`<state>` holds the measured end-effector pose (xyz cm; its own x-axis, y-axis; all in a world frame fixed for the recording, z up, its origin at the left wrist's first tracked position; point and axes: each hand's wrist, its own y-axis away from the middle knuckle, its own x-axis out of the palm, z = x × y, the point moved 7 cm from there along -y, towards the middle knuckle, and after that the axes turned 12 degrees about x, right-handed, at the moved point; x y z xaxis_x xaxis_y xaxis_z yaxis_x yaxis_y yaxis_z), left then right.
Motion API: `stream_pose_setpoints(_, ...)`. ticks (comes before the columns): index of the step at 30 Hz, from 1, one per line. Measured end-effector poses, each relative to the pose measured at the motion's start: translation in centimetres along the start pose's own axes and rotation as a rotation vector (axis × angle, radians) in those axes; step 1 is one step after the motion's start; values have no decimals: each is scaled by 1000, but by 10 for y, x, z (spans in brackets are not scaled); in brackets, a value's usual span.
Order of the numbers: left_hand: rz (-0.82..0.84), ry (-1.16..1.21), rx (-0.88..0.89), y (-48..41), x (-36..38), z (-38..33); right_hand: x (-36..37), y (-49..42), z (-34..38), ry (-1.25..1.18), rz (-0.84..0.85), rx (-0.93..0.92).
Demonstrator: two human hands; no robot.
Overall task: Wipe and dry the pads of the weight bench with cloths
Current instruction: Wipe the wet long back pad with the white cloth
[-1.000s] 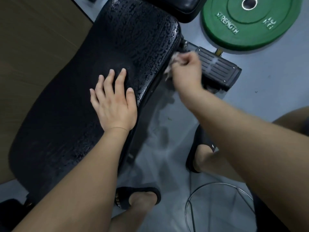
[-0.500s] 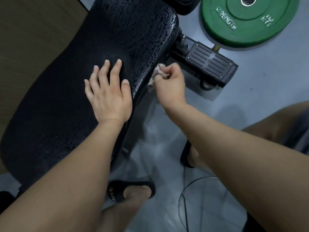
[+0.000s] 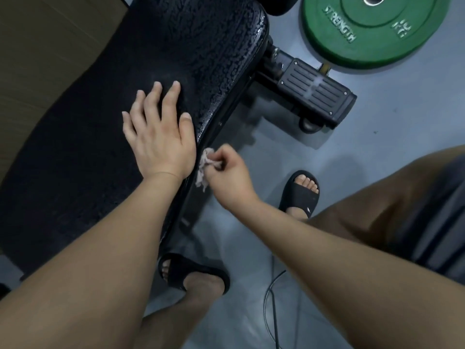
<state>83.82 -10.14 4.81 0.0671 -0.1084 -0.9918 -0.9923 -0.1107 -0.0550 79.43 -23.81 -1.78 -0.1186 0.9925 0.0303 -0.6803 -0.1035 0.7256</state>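
The long black bench pad (image 3: 95,152) runs from lower left to the top middle. Its far end is beaded with water drops, while the near part looks dull. My left hand (image 3: 158,137) lies flat on the pad near its right edge, fingers straight. My right hand (image 3: 226,172) pinches a small pale crumpled cloth (image 3: 204,170) against the pad's right side edge, just beside my left wrist.
The bench's black ribbed foot (image 3: 317,94) sticks out to the right on the grey floor. A green weight plate (image 3: 372,28) lies at the top right. A brown wall panel (image 3: 37,59) borders the pad's left. My feet in black slides (image 3: 302,195) stand beside the bench.
My right hand has slid the cloth down along the pad's right edge, from near the bench foot toward me. My left hand has stayed flat on the pad.
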Motion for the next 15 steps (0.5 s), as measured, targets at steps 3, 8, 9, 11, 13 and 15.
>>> stream_pose_setpoints(3, 10, -4, 5, -1, 0, 0, -8, -5, 7, 8, -7, -19)
stream_pose_setpoints(8, 48, -21, 44, -1, 1, 2, -26, -20, 33, -6, -247, -110)
stream_pose_setpoints(9, 61, -20, 53, -1, 1, 2, -21, -13, 31, 32, -206, -118)
stream_pose_setpoints(11, 103, 14, 51, -3, 0, 5, -13, 2, 26, 157, -96, -106)
stream_pose_setpoints(13, 131, 132, 47, -1, -2, 11, -13, 20, 33, 217, -37, -139)
stream_pose_setpoints(15, 97, 315, 39, 12, -12, 19, -14, 40, 51, 196, -29, -202)
